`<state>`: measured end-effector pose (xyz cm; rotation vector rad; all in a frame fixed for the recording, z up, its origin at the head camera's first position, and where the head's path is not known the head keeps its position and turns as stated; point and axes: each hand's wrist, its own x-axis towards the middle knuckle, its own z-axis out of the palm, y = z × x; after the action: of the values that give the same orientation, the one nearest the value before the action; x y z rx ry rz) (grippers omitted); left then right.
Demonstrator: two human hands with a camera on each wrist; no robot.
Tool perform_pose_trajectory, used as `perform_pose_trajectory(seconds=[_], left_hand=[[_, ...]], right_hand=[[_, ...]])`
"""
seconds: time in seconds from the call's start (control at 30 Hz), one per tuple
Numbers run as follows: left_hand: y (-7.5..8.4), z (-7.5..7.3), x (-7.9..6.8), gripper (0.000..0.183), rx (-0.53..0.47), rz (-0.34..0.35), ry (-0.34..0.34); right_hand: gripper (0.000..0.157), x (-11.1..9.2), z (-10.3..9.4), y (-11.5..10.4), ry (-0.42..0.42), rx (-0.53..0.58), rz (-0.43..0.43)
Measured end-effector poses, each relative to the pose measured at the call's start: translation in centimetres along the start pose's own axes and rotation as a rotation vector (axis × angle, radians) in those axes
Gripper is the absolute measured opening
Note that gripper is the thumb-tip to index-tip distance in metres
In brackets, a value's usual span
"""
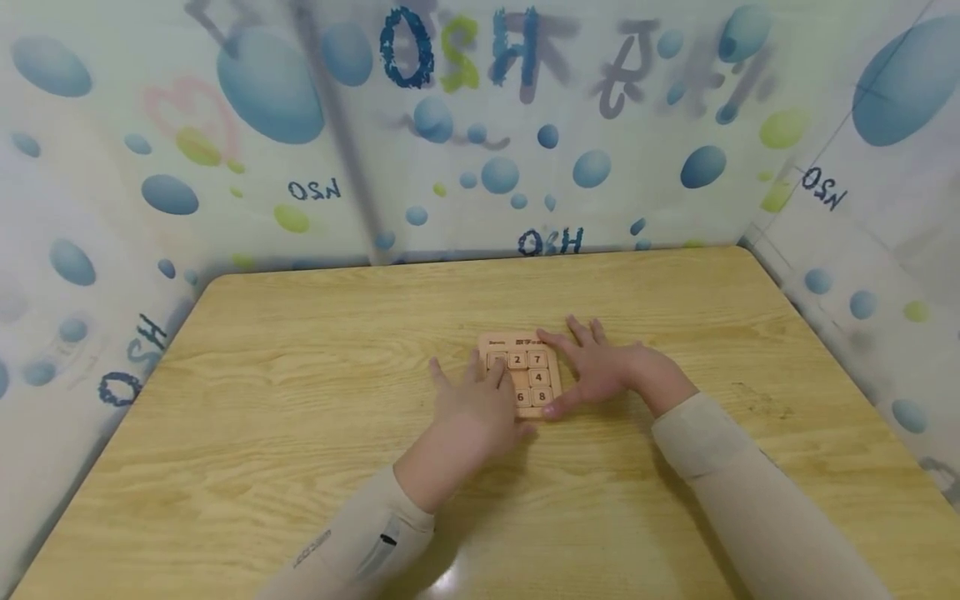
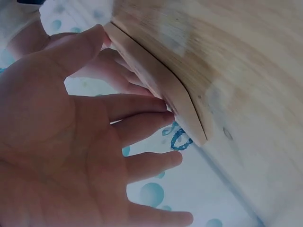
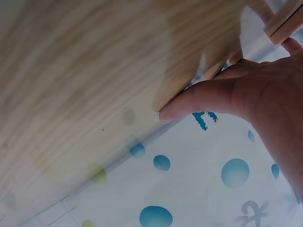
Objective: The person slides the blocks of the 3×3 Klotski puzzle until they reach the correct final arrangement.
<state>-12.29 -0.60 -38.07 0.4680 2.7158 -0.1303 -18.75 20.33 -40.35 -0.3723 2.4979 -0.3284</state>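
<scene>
A square wooden number sliding puzzle (image 1: 557, 375) lies flat on the table in the head view, with tiles marked 2, 7, 4, 6 and 8 showing. My left hand (image 1: 476, 408) reaches over its left side, fingers mostly straight, and two fingertips touch the tiles there; they hide the left column. In the left wrist view, the puzzle's edge (image 2: 165, 78) shows beyond those fingertips. My right hand (image 1: 603, 371) holds the puzzle's right side, thumb at the near corner and index finger at the far one. The other right fingers stretch over the table.
The pale wood table (image 1: 300, 375) extends around the puzzle on all sides. Behind it and at both sides hangs a white covering (image 1: 637, 108) printed with blue and green drops. Both forearms in light sleeves (image 1: 750, 492) come in from the near edge.
</scene>
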Motion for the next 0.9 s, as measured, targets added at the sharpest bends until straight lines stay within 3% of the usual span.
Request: perform_pose_trajectory(seconds=[0.3,0.9], left_hand=[[-1.0,0.3,-1.6,0.089,0.012,0.004,0.013],[1.2,0.6,-0.4,0.089,0.055,0.035,0.0]], right_hand=[[0.128,0.1,-0.1,-0.2,-0.005,-0.008,0.007],[0.128,0.1,0.0,-0.1,0.001,0.005,-0.005]])
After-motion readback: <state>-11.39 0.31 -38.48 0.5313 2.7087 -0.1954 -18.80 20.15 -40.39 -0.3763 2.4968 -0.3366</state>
